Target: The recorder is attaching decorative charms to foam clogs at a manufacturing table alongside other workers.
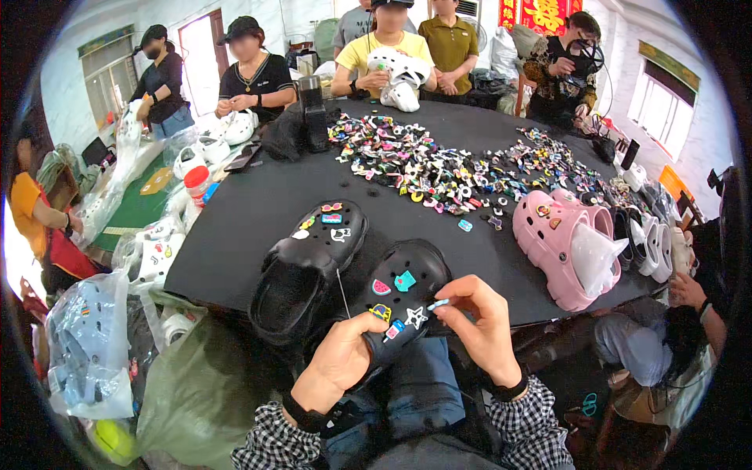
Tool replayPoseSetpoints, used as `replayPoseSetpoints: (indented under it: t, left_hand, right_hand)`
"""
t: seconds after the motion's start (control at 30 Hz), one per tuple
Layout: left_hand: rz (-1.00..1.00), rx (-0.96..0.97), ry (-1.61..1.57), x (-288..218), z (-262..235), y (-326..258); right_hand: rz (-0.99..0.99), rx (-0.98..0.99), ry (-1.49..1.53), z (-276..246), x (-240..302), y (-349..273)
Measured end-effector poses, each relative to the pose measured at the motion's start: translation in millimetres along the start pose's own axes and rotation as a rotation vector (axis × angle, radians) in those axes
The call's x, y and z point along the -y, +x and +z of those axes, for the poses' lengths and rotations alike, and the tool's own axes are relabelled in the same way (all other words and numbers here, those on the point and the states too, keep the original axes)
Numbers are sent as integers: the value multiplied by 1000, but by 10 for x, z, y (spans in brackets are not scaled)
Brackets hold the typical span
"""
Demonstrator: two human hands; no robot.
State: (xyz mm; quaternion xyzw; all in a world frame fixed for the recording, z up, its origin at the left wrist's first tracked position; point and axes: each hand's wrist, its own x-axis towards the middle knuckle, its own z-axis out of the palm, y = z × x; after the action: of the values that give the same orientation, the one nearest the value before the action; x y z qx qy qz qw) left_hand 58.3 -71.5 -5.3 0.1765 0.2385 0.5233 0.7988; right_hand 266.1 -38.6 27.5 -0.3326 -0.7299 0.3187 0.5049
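A black clog is tilted in front of me, its toe pointing away. My left hand is closed on its near left side, thumb over the upper. My right hand pinches a small light-blue shoe charm at the clog's right side, beside a hole. Fixed on the clog are a watermelon charm, a teal charm, a white star charm and a blue-and-pink one near my left thumb. To its left, the other black clog rests on the table with several charms on its toe.
A wide heap of loose charms covers the far middle of the black table. Pink clogs stand at right, more shoes beyond. Bagged shoes lie at left. Several co-workers surround the table, some handling shoes.
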Motion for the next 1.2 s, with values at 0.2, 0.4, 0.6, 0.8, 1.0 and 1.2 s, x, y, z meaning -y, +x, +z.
replayPoseSetpoints:
  t: [0.2, 0.4, 0.6, 0.8, 1.0, 1.2]
  left_hand:
    - [69, -91, 57, 225, -89, 50]
    - [266, -28, 369, 416, -243, 33]
    - [261, -58, 348, 457, -255, 94]
    - [358, -69, 433, 561, -295, 111]
    - [558, 2, 716, 678, -504, 132]
    - [523, -59, 679, 684, -445, 128]
  right_hand:
    - [-89, 1, -165, 8, 17, 25]
    - [-88, 17, -253, -23, 70, 30]
    - [-47, 56, -271, -74, 46, 35]
    - [-28, 137, -315, -110, 124, 73]
    - [-61, 131, -357, -89, 157, 9]
    - [-50, 173, -449, -104, 254, 91]
